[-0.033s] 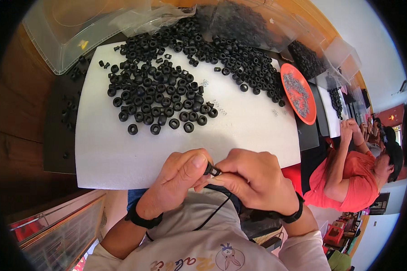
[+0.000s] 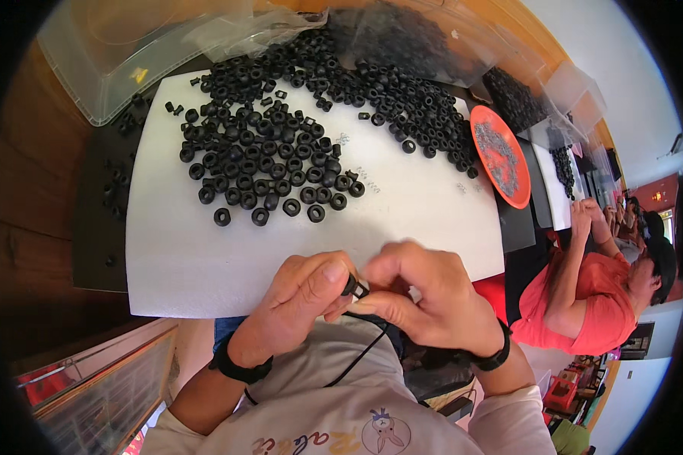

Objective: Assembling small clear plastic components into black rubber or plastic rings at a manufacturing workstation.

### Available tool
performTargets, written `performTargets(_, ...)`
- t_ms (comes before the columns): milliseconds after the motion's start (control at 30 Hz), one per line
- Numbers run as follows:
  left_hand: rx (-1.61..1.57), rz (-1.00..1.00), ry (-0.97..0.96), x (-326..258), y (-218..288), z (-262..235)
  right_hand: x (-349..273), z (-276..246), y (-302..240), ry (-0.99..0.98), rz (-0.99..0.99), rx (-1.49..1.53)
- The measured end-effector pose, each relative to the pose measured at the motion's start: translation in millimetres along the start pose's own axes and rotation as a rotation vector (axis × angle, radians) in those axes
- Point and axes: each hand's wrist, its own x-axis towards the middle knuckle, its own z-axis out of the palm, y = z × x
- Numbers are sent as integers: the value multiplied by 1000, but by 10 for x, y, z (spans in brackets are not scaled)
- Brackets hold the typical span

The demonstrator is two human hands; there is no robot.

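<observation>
In front of my body, my left hand (image 2: pixel 307 284) pinches a small black plastic cord lock (image 2: pixel 356 288) between thumb and fingers. A piece with a slot sticks out of its right side. My right hand (image 2: pixel 425 296) is close beside it, thumb tip at the protruding piece. The index finger is raised away from that thumb and slightly blurred. On the white foam board (image 2: pixel 296 262) beyond my hands lies a spread of round black cord lock parts (image 2: pixel 269 163), many with open hollow ends. Several tiny metal springs (image 2: pixel 368 180) rest near them.
An orange plate (image 2: pixel 520 189) of small metal springs sits at the board's right edge. Clear plastic bins (image 2: pixel 91 68) stand along the back, beside a larger heap of black parts (image 2: pixel 410 102). At right, a person in a coral shirt (image 2: pixel 577 303) works at the same row.
My right index finger has lifted away from the thumb and the cord lock. The left hand keeps its hold, and the parts on the board look almost unchanged.
</observation>
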Motion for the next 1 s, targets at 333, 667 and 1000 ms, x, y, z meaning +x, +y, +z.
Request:
performTargets(333, 1, -91, 30, -50, -88, -34, 153, -11, 164, -240, 72, 463)
performTargets(667, 21, -128, 60, -43, -29, -33, 189, -27, 202, -304, 66, 440)
performTargets(1000, 125, -88, 84, -45, 1, -1, 179, 47, 202, -225, 80, 525)
